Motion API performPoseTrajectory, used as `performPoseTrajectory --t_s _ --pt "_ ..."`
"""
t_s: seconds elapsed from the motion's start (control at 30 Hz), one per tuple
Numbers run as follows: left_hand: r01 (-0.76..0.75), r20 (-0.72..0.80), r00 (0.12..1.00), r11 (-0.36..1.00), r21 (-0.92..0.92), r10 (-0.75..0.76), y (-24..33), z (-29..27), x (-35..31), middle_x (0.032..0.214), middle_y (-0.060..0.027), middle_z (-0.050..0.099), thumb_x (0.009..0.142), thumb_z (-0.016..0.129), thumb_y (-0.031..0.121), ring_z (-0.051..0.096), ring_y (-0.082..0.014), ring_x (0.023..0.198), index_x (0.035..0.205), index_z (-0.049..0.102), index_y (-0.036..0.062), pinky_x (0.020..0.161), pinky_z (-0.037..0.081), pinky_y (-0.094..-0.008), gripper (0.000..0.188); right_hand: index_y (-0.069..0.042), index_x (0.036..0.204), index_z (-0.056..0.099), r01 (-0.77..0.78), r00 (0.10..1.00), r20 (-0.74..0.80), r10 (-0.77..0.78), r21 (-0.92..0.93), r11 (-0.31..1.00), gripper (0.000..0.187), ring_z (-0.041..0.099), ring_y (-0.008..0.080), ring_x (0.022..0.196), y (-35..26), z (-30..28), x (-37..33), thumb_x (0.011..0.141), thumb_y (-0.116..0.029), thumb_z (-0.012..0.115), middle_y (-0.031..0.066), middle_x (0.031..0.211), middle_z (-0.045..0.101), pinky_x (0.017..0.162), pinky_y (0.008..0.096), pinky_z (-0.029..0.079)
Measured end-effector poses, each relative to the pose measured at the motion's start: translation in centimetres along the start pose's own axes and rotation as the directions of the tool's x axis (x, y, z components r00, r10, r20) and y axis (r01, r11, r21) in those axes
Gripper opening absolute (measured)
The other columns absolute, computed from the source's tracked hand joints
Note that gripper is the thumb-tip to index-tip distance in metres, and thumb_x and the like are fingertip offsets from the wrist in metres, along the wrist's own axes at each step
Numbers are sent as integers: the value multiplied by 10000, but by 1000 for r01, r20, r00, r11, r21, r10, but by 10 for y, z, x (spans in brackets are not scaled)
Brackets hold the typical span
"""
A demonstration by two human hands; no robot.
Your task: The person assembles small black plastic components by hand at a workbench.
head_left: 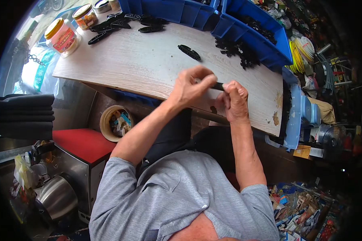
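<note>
A small black plastic part (218, 86) is held between my two hands above the near edge of the table. My left hand (192, 85) grips its left end with curled fingers, slightly blurred. At its other end, my right hand (235, 98) pinches it between thumb and fingers. Most of the part is hidden by the fingers, so its full shape does not show. On the tabletop just beyond my hands lies a single long black plastic piece (189, 52). Farther right sits a loose heap of small black parts (241, 52).
Blue bins (255, 30) line the table's far side. At the far left are more long black pieces (112, 26), a clear jar with a yellow lid (64, 38) and another jar (85, 17). Below stand a waste bucket (105, 124) and a red-topped cabinet (82, 142).
</note>
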State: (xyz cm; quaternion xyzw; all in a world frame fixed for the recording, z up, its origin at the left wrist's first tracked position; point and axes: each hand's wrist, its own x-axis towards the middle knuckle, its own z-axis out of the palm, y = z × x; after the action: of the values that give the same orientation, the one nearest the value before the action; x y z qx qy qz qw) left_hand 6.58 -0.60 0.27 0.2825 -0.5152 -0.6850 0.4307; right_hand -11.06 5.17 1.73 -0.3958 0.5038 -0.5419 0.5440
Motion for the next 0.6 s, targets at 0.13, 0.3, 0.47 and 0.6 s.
performPoseTrajectory --t_s 0.13,0.3,0.47,0.6 --pt "-165 -123 694 323 932 710 7 -49 49 1013 -77 711 912 666 301 620 -255 995 1065 719 83 816 498 -400 271 -93 742 533 38 967 -254 -9 110 993 297 551 184 463 -12 -20 1 922 -319 601 11 453 392 625 506 618" --pt "-55 10 868 77 996 497 9 -70 64 1004 -99 697 907 643 345 590 -328 1030 996 737 106 862 463 -467 273 -42 1085 450 105 707 -707 31 148 983 524 565 251 493 -32 -97 8 845 -422 720 48 470 391 672 570 597" --pt "-181 128 888 79 980 442 9 -59 37 880 -91 679 864 683 339 608 -298 932 817 713 105 790 457 -441 240 -47 984 562 37 697 -717 17 59 998 357 550 226 469 -29 -115 10 845 -312 757 32 473 397 633 496 601" --pt "-319 281 861 19 948 423 7 -50 12 904 -78 638 853 686 207 586 -291 917 930 637 100 789 445 -423 140 -72 921 609 -91 808 -587 50 -41 995 216 530 183 443 -27 -96 28 854 -219 753 19 468 406 579 449 595"
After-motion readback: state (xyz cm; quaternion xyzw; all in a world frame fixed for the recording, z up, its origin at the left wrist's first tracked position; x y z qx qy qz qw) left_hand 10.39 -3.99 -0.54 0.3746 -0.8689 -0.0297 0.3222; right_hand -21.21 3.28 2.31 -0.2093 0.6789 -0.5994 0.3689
